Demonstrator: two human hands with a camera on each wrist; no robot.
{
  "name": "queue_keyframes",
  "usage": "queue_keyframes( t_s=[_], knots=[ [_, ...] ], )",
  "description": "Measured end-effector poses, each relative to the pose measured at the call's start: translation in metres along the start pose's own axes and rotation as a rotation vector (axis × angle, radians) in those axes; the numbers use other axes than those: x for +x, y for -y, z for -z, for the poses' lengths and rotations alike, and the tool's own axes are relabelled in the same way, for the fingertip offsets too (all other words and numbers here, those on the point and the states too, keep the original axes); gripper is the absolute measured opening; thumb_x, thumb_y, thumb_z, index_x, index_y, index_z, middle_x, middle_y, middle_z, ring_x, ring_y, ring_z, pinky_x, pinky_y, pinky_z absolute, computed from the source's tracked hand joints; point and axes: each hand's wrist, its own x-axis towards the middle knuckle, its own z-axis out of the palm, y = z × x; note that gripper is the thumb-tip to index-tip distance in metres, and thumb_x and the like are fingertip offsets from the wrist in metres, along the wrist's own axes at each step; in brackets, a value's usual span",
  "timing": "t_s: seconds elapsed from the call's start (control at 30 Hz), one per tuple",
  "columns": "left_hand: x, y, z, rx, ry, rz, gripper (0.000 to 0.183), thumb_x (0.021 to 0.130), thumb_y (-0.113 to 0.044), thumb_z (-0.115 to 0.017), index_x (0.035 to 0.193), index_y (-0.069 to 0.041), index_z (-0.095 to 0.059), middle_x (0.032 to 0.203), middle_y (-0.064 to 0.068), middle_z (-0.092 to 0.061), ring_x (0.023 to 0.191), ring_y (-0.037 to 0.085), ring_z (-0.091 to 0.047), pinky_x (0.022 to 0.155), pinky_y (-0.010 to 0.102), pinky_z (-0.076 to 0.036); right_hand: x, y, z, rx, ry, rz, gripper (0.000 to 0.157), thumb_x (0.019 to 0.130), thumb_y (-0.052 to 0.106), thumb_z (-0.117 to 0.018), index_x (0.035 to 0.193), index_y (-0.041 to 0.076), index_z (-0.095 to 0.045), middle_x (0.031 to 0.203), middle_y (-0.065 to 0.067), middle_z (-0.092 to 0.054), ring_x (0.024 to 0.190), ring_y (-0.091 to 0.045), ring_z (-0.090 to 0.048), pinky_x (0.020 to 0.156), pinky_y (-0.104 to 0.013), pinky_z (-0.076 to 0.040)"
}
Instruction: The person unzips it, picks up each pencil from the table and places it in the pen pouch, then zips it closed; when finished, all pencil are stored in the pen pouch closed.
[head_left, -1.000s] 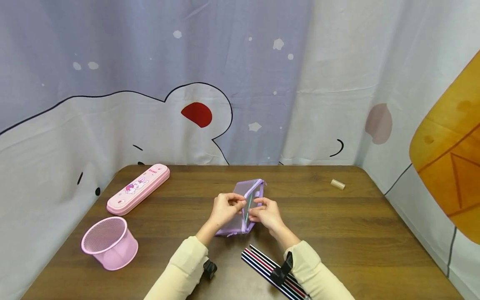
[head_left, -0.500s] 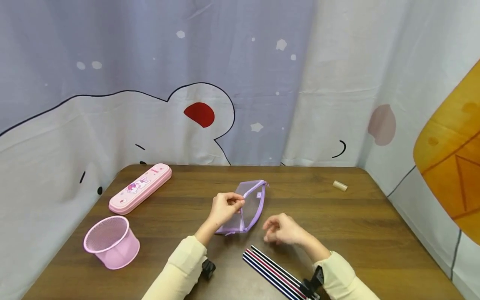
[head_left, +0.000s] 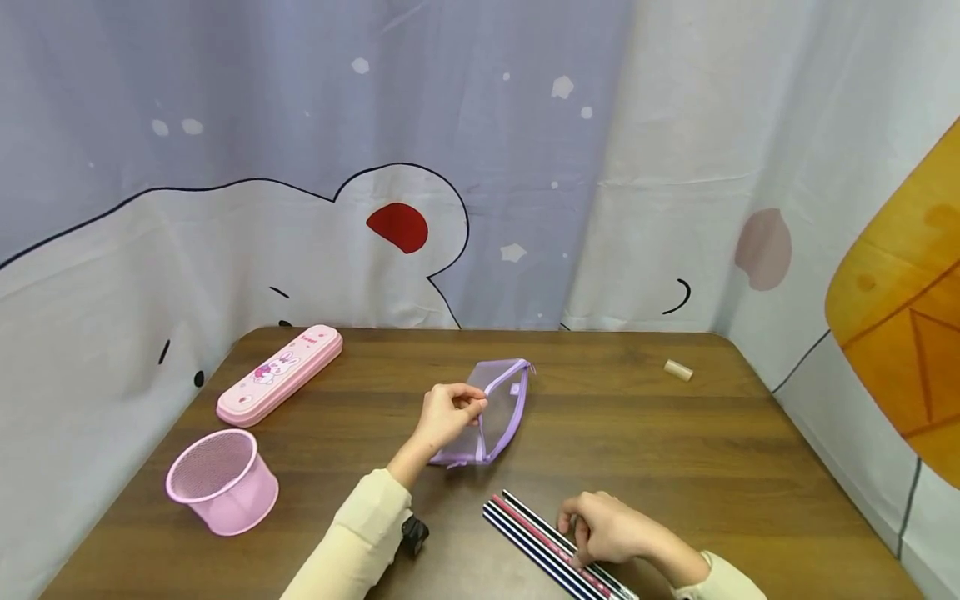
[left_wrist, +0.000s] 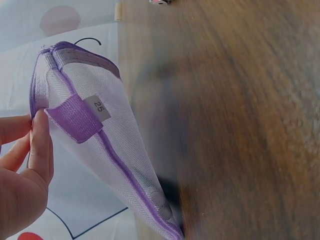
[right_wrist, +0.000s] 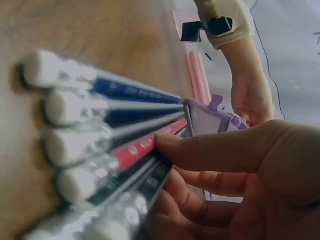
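Note:
A purple mesh zip pouch stands on its side near the middle of the table, its mouth spread apart. My left hand pinches the pouch's zipper edge between thumb and fingers; a purple tab and a small "25" label show close by. Several striped pencils lie side by side at the front, white erasers toward me. My right hand is at them: its thumb presses the red pencil, and its curled fingers lie along the dark pencils on the other side.
To the left stand a pink mesh pen cup and, behind it, a pink pencil case with a rabbit print. A small beige cylinder lies at the back right. A printed curtain hangs behind the table.
My right hand has left the pouch's opening and come down and right to the pencils. The pouch's mouth gapes wider than a second ago. My left hand keeps its pinch there.

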Motion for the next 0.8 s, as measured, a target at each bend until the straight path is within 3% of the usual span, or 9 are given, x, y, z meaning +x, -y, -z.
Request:
queue_keyframes(
  t_s=[0.23,0.47,0.67,0.8],
  knots=[
    [0.0,0.0,0.0,0.002,-0.006,-0.003,0.01,0.076,-0.002,-0.065,0.083,0.004,-0.067,0.068,0.017,-0.066,0.051,0.007,-0.057,0.048,0.019,-0.053,-0.002,-0.012,-0.003,0.139,-0.049,0.023,0.026,0.061,0.0,-0.071,0.083,0.008,-0.059,0.058,0.006,-0.056,0.052,0.005,-0.046,0.05,-0.013,-0.042],
    [-0.001,0.001,-0.001,-0.015,-0.012,0.006,0.011,0.075,-0.003,-0.067,0.083,0.003,-0.068,0.07,0.02,-0.065,0.053,0.013,-0.06,0.047,0.018,-0.053,0.0,-0.02,0.003,0.373,-0.108,-0.007,0.033,0.071,-0.001,-0.066,0.102,-0.001,-0.057,0.066,-0.002,-0.054,0.047,-0.001,-0.047,0.039,-0.015,-0.044],
    [0.0,0.001,-0.002,-0.005,-0.01,0.024,0.013,0.075,-0.002,-0.067,0.084,0.006,-0.067,0.069,0.021,-0.065,0.054,0.017,-0.061,0.048,0.02,-0.054,0.009,-0.018,0.011,0.391,-0.329,0.008,0.038,0.073,0.001,-0.066,0.109,-0.003,-0.055,0.07,-0.008,-0.056,0.051,-0.001,-0.048,0.039,-0.019,-0.047],
    [-0.001,0.002,-0.001,-0.008,-0.007,0.009,0.012,0.075,-0.003,-0.067,0.084,0.005,-0.067,0.068,0.018,-0.066,0.052,0.013,-0.06,0.048,0.02,-0.054,0.013,0.0,0.021,0.395,-0.481,-0.039,0.037,0.073,-0.004,-0.063,0.109,-0.005,-0.055,0.072,-0.01,-0.056,0.053,-0.002,-0.049,0.042,-0.017,-0.047]
  ],
)
